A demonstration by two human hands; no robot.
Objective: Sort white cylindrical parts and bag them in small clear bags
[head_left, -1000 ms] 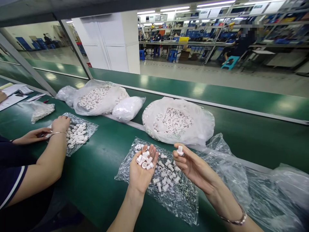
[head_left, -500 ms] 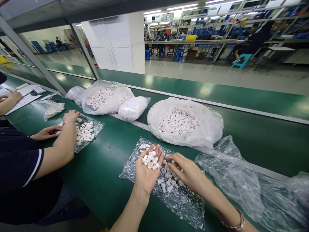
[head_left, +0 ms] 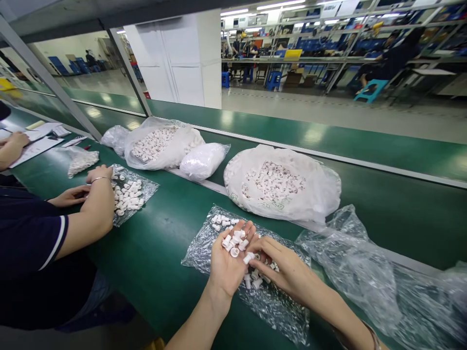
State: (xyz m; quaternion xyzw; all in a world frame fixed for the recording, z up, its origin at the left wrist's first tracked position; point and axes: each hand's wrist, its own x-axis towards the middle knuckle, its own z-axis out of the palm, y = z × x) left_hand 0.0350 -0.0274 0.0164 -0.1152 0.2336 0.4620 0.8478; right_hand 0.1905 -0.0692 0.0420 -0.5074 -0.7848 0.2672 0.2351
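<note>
My left hand (head_left: pixel 226 270) is turned palm up and cups several small white plastic fittings (head_left: pixel 235 243), short tubes with a wider end. Between the thumb and fingers of my right hand (head_left: pixel 288 267), one white fitting (head_left: pixel 248 258) is pinched at the edge of the left palm. Under both hands a clear plastic bag (head_left: pixel 270 313) lies flat on the green bench. More loose fittings (head_left: pixel 255 281) rest on it, partly hidden by my right hand, and a small group (head_left: pixel 221 221) lies beyond my left fingers.
A large translucent bag (head_left: pixel 321 194) of fittings stands behind my hands, another bag (head_left: pixel 188 138) to its left, with a white plastic bundle (head_left: pixel 204 163) between. Crumpled clear plastic (head_left: pixel 361 272) lies right. At left, a co-worker's hands (head_left: pixel 98 175) handle fittings; another person's hand (head_left: pixel 12 146) is over papers.
My right hand has moved left to my left palm and now shows a fitting between its fingertips. My left hand has shifted slightly right, with the fittings still in it.
</note>
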